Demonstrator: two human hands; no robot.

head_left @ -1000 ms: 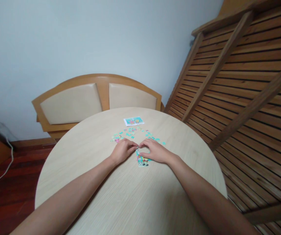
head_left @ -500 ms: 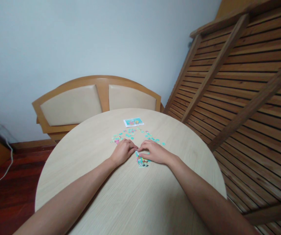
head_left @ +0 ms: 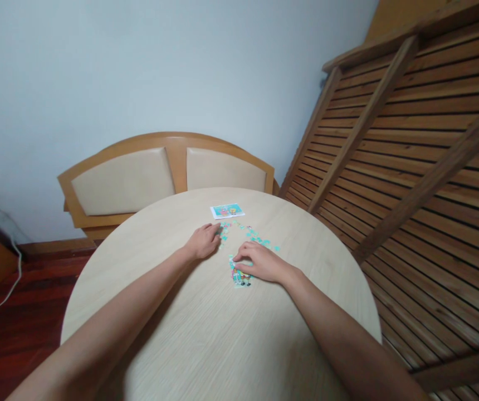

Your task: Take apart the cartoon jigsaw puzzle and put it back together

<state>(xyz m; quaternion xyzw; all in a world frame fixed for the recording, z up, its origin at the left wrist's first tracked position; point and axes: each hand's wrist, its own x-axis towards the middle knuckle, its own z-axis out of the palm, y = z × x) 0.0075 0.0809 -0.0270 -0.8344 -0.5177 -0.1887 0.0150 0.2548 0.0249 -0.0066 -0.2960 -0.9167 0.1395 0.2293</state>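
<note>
A partly joined jigsaw puzzle (head_left: 240, 278) with cartoon figures lies on the table near its middle. My right hand (head_left: 262, 263) rests over its upper right part, thumb and index finger apart with the fingertips touching the puzzle's top edge; the palm hides some of it. Farther up and to the left, my left hand (head_left: 203, 241) lies low over the loose puzzle pieces (head_left: 224, 233), its index finger stretched towards them. Several pieces are hidden under that hand. More loose turquoise pieces (head_left: 260, 239) spread beyond my right hand.
A picture card (head_left: 227, 210) showing cartoon figures lies behind the pieces on the round wooden table (head_left: 172, 334). Past the table stands a padded headboard (head_left: 126, 181) against the wall. A slatted wooden frame (head_left: 390, 156) leans on the right. A white cable (head_left: 19, 273) hangs at left.
My left hand has moved from the puzzle's top edge, up and left to the loose pieces. My right hand has stayed at the puzzle. The view has shifted slightly.
</note>
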